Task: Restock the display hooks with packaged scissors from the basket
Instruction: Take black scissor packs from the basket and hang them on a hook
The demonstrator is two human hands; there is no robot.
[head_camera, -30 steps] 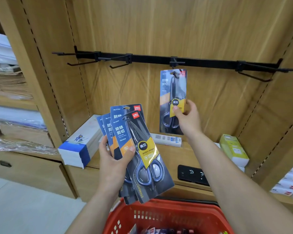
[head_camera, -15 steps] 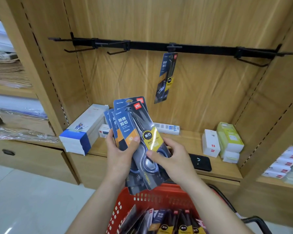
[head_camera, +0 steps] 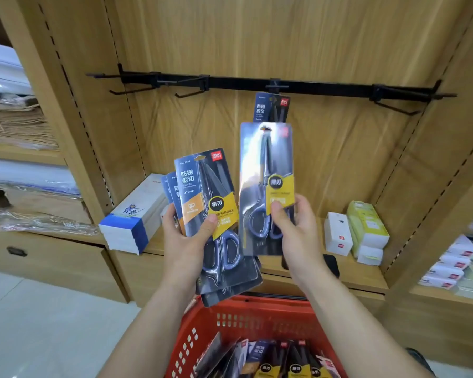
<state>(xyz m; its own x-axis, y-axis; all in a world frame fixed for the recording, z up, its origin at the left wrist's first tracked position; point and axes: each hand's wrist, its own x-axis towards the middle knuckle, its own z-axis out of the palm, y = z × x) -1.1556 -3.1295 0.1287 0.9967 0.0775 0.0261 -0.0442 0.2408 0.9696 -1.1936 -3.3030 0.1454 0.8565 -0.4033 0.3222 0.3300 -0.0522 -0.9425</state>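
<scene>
a: what is the left hand [head_camera: 186,241] doing?
b: it grips a fanned bunch of scissor packs [head_camera: 205,197], with the thumb pressed across the front one and the fingers curled behind. at least three edges show, but i can't tell the exact count.
a: and the right hand [head_camera: 298,233]?
b: it pinches a single pack [head_camera: 266,170] near its lower part, thumb on the yellow label. the pack is upright, just below the black rail [head_camera: 325,90].
a: is it on a hook yet?
b: not yet. its hang hole sits beneath the middle hook [head_camera: 275,87], and its top edge overlaps the bottom of the hung pack [head_camera: 271,107] that dangles there.
a: any other hooks?
b: two left hooks [head_camera: 191,92] and a right hook [head_camera: 393,107] stick out from the same rail.
a: where's the basket?
b: the red basket [head_camera: 257,315] sits low in front, between the forearms, with spare packs [head_camera: 279,358] standing in it.
a: what's on the shelf?
b: on the wooden shelf [head_camera: 366,274] there's a blue-and-white box [head_camera: 131,219] at the left. a white box [head_camera: 337,233] sits just beside a stack of yellow-green boxes [head_camera: 366,227] at the right.
</scene>
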